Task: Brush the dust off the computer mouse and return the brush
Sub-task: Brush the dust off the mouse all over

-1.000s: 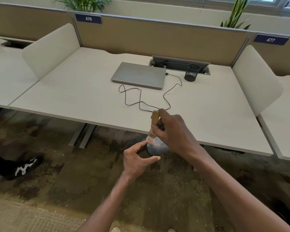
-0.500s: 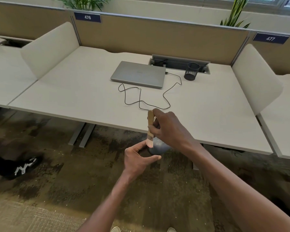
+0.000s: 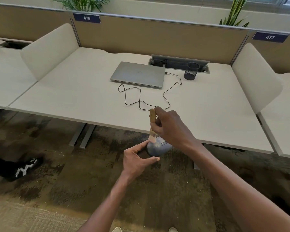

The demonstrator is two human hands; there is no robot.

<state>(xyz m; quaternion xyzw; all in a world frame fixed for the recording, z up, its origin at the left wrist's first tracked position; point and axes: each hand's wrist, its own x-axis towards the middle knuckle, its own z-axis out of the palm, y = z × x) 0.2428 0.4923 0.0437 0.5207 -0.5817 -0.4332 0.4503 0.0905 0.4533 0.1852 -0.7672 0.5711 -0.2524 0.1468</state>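
My left hand (image 3: 137, 160) grips a grey computer mouse (image 3: 158, 148) from its near end and holds it in the air just off the front edge of the desk (image 3: 74, 97). My right hand (image 3: 172, 127) holds a small brush (image 3: 152, 124) with a wooden handle, upright, pale bristles down on the top of the mouse. The mouse's black cable (image 3: 141, 99) runs in loops across the desk to the closed grey laptop (image 3: 138, 74).
A black mesh pen cup (image 3: 191, 71) stands right of the laptop by a cable hatch (image 3: 177, 61). Curved white dividers (image 3: 49, 49) flank the desk on both sides. A dark bag (image 3: 15, 168) lies on the carpet at left.
The brush has swept left across the top of the mouse and stands more upright. My left hand keeps the mouse in about the same place.
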